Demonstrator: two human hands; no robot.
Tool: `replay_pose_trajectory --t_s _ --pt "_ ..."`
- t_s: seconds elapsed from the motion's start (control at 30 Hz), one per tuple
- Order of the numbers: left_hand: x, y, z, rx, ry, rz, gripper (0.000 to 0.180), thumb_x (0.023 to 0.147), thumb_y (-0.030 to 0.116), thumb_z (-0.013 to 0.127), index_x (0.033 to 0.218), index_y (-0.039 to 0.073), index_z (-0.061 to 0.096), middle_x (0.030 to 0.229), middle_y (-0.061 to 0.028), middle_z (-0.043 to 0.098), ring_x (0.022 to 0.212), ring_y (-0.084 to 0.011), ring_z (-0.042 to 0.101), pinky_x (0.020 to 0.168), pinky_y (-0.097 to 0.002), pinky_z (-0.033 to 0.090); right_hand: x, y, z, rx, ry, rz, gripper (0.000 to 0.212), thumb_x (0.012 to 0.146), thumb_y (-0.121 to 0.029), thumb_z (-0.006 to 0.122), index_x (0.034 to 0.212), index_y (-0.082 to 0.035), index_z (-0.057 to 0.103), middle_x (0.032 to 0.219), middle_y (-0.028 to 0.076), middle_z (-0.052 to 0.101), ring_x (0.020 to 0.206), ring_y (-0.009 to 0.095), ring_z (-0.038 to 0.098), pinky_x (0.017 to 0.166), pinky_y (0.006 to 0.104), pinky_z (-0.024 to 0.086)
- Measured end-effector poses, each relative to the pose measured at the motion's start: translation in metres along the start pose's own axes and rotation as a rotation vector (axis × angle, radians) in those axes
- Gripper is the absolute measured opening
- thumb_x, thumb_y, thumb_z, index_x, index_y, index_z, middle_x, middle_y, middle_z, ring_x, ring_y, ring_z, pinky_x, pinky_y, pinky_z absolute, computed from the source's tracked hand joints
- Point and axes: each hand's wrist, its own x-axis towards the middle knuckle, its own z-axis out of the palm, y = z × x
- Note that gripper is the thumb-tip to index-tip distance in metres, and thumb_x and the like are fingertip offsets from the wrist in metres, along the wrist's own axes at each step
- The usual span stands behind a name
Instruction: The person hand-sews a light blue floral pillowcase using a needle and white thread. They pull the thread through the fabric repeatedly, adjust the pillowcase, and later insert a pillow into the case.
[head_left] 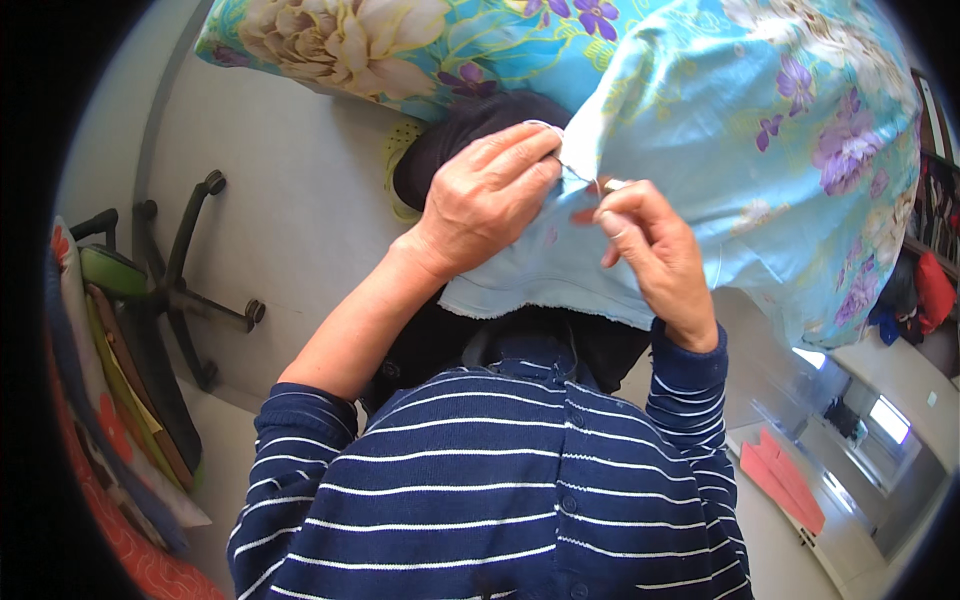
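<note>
The pale-blue, purple-flowered fabric (pixel 740 190) lies across the dark-clad lap (pixel 425 345), apparently amid close fingertip work that calls for steady tension. It looks thin, creased, its near edge frayed. The left hand (pixel 490 190) pinches its fold; the right hand (pixel 650 240) grasps a slim, blurred item (pixel 614 185).

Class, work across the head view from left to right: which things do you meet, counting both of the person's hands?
Wheeled chair base, left hand, right hand, flat pink piece, red bundle.
</note>
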Motion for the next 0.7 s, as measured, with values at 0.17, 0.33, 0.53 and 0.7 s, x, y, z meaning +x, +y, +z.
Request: replay_pose_trajectory --t_s 0.17,0.33,0.53,0.7 --pt "0.0 0.001 0.001 -0.007 0.003 -0.004 0.018 0.068 0.003 0.064 0.086 0.003 0.061 0.101 -0.0077 0.061 0.096 -0.0227 0.061 0.08 -0.0321 0.052 0.007 -0.005 -0.001 0.159 0.137 -0.143 0.011 0.091 -0.013 0.056 0.093 -0.002 0.055 0.071 0.006 0.059 0.07 0.01 0.056 0.064 0.0229 0.046" --pt "-0.001 0.0 -0.001 -0.012 -0.019 0.008 0.018 0.068 0.003 0.064 0.086 0.003 0.061 0.101 -0.0079 0.061 0.096 -0.0226 0.06 0.081 -0.0321 0.051 0.034 -0.004 0.0 0.583 0.048 -0.336 0.013 0.096 -0.018 0.047 0.098 -0.005 0.05 0.059 0.0 0.048 0.059 0.01 0.046 0.059 0.0242 0.034" --pt "0.001 -0.004 -0.003 -0.035 -0.016 0.018 0.017 0.069 0.004 0.064 0.087 0.004 0.062 0.098 -0.0075 0.062 0.094 -0.0232 0.061 0.079 -0.0324 0.052 0.057 0.01 -0.01 0.768 0.03 -0.298 0.014 0.097 -0.02 0.045 0.098 -0.007 0.05 0.054 -0.004 0.034 0.05 0.007 0.028 0.052 0.0241 0.026" --pt "0.005 -0.005 -0.005 -0.06 -0.025 0.019 0.022 0.067 0.001 0.067 0.088 0.005 0.062 0.089 -0.0058 0.061 0.084 -0.0216 0.061 0.072 -0.0316 0.052 0.052 0.018 -0.01 0.809 0.152 -0.257 0.015 0.097 -0.019 0.046 0.102 -0.007 0.053 0.054 -0.005 0.031 0.048 0.005 0.025 0.05 0.0223 0.023"
